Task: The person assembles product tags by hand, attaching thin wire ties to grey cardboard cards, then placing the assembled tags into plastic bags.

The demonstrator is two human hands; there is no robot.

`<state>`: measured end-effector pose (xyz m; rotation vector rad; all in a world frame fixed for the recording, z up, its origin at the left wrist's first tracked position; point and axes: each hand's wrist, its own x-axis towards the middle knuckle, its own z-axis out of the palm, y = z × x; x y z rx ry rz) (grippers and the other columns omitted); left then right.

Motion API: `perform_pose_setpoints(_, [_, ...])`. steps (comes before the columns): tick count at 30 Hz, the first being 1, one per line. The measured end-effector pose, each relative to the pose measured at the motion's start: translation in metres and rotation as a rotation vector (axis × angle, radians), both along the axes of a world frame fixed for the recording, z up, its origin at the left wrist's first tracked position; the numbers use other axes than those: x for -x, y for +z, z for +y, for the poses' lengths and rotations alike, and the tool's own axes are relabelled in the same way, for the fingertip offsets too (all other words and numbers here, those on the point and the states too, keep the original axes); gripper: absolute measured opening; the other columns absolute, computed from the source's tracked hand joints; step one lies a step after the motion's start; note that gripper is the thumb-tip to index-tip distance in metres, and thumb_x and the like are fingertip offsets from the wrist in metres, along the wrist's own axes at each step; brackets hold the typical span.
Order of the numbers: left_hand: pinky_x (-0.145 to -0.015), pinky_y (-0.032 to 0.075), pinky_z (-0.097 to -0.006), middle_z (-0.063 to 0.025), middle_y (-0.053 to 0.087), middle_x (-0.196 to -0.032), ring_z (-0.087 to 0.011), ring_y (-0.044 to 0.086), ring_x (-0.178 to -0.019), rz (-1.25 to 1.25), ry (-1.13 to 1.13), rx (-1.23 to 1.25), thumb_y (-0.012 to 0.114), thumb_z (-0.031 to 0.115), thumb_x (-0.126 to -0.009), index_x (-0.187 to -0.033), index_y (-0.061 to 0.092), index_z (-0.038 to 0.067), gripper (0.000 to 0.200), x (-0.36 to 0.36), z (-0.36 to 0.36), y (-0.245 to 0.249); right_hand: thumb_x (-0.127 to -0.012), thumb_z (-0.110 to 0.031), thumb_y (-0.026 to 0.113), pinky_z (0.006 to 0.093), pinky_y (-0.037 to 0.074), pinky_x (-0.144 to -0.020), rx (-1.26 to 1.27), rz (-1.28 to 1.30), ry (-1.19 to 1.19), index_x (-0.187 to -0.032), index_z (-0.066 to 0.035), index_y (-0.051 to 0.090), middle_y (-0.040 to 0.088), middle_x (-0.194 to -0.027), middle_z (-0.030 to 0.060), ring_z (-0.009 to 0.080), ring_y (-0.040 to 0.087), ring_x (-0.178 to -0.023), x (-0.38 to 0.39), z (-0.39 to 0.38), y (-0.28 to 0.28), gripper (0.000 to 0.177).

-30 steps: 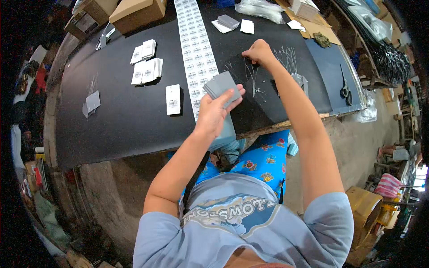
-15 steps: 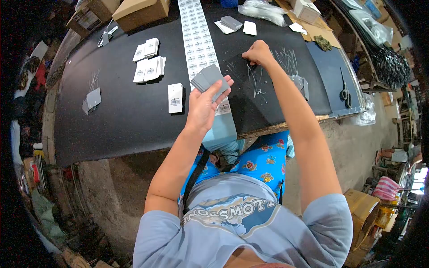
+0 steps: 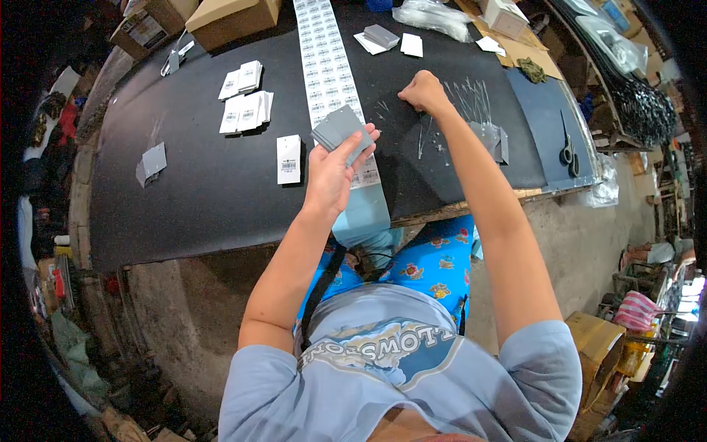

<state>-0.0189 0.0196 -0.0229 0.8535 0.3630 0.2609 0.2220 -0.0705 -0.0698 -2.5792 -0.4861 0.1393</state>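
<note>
Dark bench (image 3: 199,206), sticker strip (image 3: 324,59) across it. Your left hand (image 3: 333,171) holds the cards (image 3: 342,131) over the strip, fingers closed on them; your right hand (image 3: 425,93) pinches near the strings (image 3: 471,99), any catch hidden. Slack left grip could spill the cards. They're grey, flat, unevenly fanned.

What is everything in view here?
Table: one, black-topped, centre
Sticker strip: one, white, across table
Barcode tags: several piles, white, left of strip
Blank cards: few, white, far side
Plain tags: many, grey, held and on table
Strands: many, whitish, mostly right of strip
Scissors: one pair, dark, right
Plastic wrapping: several, clear, far edge, right
Cardboard boxes: at least three, brown, far left, lower right
Other clutter: uncountable, mixed colours, around edges
T-shirt: one, pale blue, bottom
Trousers: one, blue floral, below table
Left hand: one, holding plain tags
Right hand: one, near strands
</note>
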Motion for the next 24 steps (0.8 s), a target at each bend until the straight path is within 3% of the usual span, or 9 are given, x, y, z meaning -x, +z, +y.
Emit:
perform_pose_setpoints(4, [-0.092, 0.05, -0.0341, -0.0183, 0.059, -0.113, -0.0274, 0.058, -0.107, -0.003, -0.008, -0.001, 0.053, 0.007, -0.089, -0.117, 0.048, -0.005, 0.031, -0.001, 0.001, -0.002, -0.074, -0.016, 0.071, 0.0278, 0.04, -0.042, -0.068, 0.203, 0.01, -0.069, 0.002, 0.066, 0.056, -0.052, 0.0071, 0.0133, 0.05, -0.042, 0.004, -0.007, 0.021, 0.019])
perform_pose_setpoints(9, [-0.089, 0.051, -0.0342, -0.0175, 0.06, -0.112, -0.0268, 0.06, -0.103, -0.015, -0.022, -0.025, 0.053, 0.008, -0.09, -0.117, 0.049, -0.003, 0.03, -0.001, 0.009, -0.001, -0.083, -0.018, 0.066, 0.0215, 0.036, -0.043, -0.563, 0.482, 0.079, -0.089, 0.002, 0.064, 0.06, -0.067, 0.0029, 0.0077, 0.049, -0.049, 0.024, -0.023, 0.077, 0.021])
perform_pose_setpoints(10, [-0.088, 0.052, -0.0335, -0.0168, 0.06, -0.111, -0.0265, 0.061, -0.102, -0.001, -0.016, -0.065, 0.053, 0.009, -0.09, -0.116, 0.05, -0.003, 0.029, -0.002, 0.009, 0.001, -0.084, -0.018, 0.065, 0.0183, 0.037, -0.045, -0.607, 0.486, 0.112, -0.092, 0.001, 0.063, 0.062, -0.074, 0.0039, 0.0063, 0.051, -0.053, 0.031, -0.025, 0.088, 0.021])
perform_pose_setpoints(15, [-0.085, 0.054, -0.0329, -0.0129, 0.063, -0.107, -0.0232, 0.063, -0.096, 0.03, 0.005, -0.182, 0.056, 0.006, -0.088, -0.111, 0.055, -0.001, 0.024, -0.009, 0.01, -0.004, -0.083, -0.012, 0.065, 0.0196, 0.046, -0.05, -0.684, 0.377, 0.295, -0.095, 0.004, 0.061, 0.063, -0.077, 0.0074, 0.0095, 0.059, -0.06, 0.053, -0.03, 0.113, 0.021])
perform_pose_setpoints(19, [-0.073, 0.056, -0.0297, -0.0095, 0.064, -0.097, -0.0154, 0.063, -0.081, -0.042, 0.171, -0.2, 0.066, 0.004, -0.081, -0.102, 0.06, -0.002, 0.023, -0.013, 0.008, -0.002, -0.082, -0.008, 0.064, 0.0223, 0.051, -0.056, -0.747, 0.447, 0.513, -0.099, 0.006, 0.06, 0.064, -0.079, 0.0107, 0.0133, 0.063, -0.064, 0.087, -0.034, 0.129, 0.022])
perform_pose_setpoints(21, [-0.071, 0.056, -0.028, -0.0089, 0.065, -0.092, -0.0131, 0.062, -0.077, -0.066, 0.225, -0.427, 0.067, 0.005, -0.08, -0.098, 0.062, -0.003, 0.02, -0.015, 0.006, 0.005, -0.081, -0.004, 0.063, 0.0224, 0.051, -0.055, -0.782, 0.466, 0.52, -0.103, 0.006, 0.057, 0.064, -0.08, 0.0114, 0.014, 0.064, -0.063, 0.103, -0.032, 0.128, 0.025])
perform_pose_setpoints(22, [-0.066, 0.054, -0.0256, -0.0066, 0.065, -0.082, -0.0099, 0.06, -0.072, -0.088, 0.257, -0.47, 0.068, 0.007, -0.081, -0.092, 0.064, -0.004, 0.017, -0.017, 0.004, 0.007, -0.081, -0.004, 0.063, 0.0225, 0.051, -0.055, -0.796, 0.474, 0.519, -0.104, 0.006, 0.056, 0.064, -0.079, 0.0114, 0.0142, 0.064, -0.064, 0.109, -0.032, 0.129, 0.025])
perform_pose_setpoints(24, [-0.064, 0.051, -0.0245, -0.0052, 0.065, -0.078, -0.0089, 0.059, -0.07, -0.116, 0.259, -0.568, 0.068, 0.007, -0.081, -0.091, 0.065, -0.004, 0.015, -0.018, 0.003, 0.007, -0.081, -0.003, 0.063, 0.0225, 0.051, -0.055, -0.811, 0.48, 0.515, -0.104, 0.006, 0.055, 0.064, -0.079, 0.0115, 0.0143, 0.064, -0.064, 0.112, -0.032, 0.129, 0.026])
